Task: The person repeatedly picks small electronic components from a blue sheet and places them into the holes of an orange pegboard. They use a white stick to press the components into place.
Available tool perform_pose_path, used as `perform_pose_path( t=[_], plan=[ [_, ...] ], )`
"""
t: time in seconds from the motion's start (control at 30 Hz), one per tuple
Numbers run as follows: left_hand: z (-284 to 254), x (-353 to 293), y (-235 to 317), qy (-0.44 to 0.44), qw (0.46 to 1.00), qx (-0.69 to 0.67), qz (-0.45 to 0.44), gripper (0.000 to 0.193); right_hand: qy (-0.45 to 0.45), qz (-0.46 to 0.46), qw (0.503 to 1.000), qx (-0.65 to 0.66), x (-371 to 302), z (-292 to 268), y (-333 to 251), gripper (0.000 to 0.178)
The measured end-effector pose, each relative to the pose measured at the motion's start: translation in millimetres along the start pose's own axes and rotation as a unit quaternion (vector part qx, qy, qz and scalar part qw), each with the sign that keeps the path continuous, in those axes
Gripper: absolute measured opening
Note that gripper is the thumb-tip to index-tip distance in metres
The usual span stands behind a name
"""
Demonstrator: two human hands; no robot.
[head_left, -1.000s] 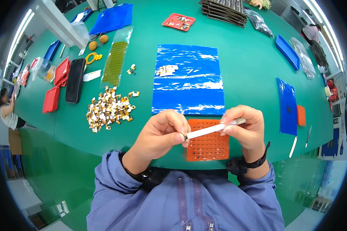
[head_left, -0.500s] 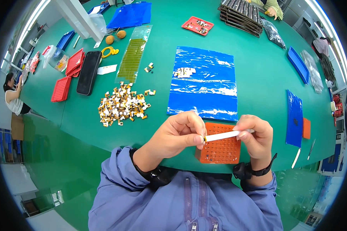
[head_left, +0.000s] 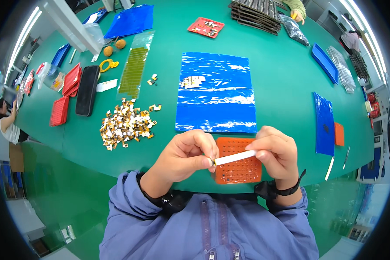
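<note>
My left hand [head_left: 182, 161] pinches a tiny dark and yellow part [head_left: 213, 163] between thumb and forefinger. Against that part rests one end of a slim white stick [head_left: 235, 157], whose other end is gripped by the fingers of my right hand [head_left: 276, 152]. Both hands hover over an orange block with rows of small holes [head_left: 239, 173]; a few dark bits sit in its holes near the front. Just beyond the hands lies a shiny blue sheet [head_left: 216, 110], with a cluster of small white pieces [head_left: 192, 82] on its left part.
To the left is a heap of small white, black and amber parts [head_left: 126, 125]. Behind it lie a bag of yellow-green strips [head_left: 133, 69], a black phone [head_left: 87, 91] and red trays [head_left: 59, 111]. Tweezers [head_left: 347, 157] lie at right. A co-worker's hand [head_left: 298, 16] shows far right.
The whole view has shifted, so the table's things sit further left in the picture. The stick's far end no longer sticks out past my right fingers. Both hands keep their hold.
</note>
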State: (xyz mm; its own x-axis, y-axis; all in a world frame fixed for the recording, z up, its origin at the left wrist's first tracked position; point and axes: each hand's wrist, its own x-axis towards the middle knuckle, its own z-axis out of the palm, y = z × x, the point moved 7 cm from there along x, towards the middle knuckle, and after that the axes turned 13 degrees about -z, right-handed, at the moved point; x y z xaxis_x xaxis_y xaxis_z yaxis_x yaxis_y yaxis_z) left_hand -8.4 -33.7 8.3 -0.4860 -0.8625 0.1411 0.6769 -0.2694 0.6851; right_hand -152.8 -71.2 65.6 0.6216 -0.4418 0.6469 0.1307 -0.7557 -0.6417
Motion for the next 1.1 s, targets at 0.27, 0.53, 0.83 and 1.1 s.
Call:
perform_pose_path(
  t=[0.27, 0.53, 0.83, 1.1],
  plan=[
    [2.3, 2.5, -1.2, 0.000, 1.000, 0.025, 0.001, 0.009, 0.005, -0.031, 0.999, -0.032, 2.9, -2.2, -5.3, 0.015],
    [1.6, 2.0, -1.3, -0.001, 1.000, -0.008, 0.002, 0.009, -0.002, -0.032, 0.999, -0.021, 0.8, -0.3, -4.7, 0.013],
    [0.4, 2.4, -1.0, 0.009, 1.000, -0.011, 0.006, 0.008, 0.028, -0.029, 0.999, -0.031, 0.6, -1.0, -5.3, 0.009],
    [-0.1, 0.8, 2.6, 0.017, 0.999, 0.050, 0.013, 0.007, -0.012, 0.003, 1.000, -0.025, -3.7, 0.8, 0.1, 0.007]
  ],
)
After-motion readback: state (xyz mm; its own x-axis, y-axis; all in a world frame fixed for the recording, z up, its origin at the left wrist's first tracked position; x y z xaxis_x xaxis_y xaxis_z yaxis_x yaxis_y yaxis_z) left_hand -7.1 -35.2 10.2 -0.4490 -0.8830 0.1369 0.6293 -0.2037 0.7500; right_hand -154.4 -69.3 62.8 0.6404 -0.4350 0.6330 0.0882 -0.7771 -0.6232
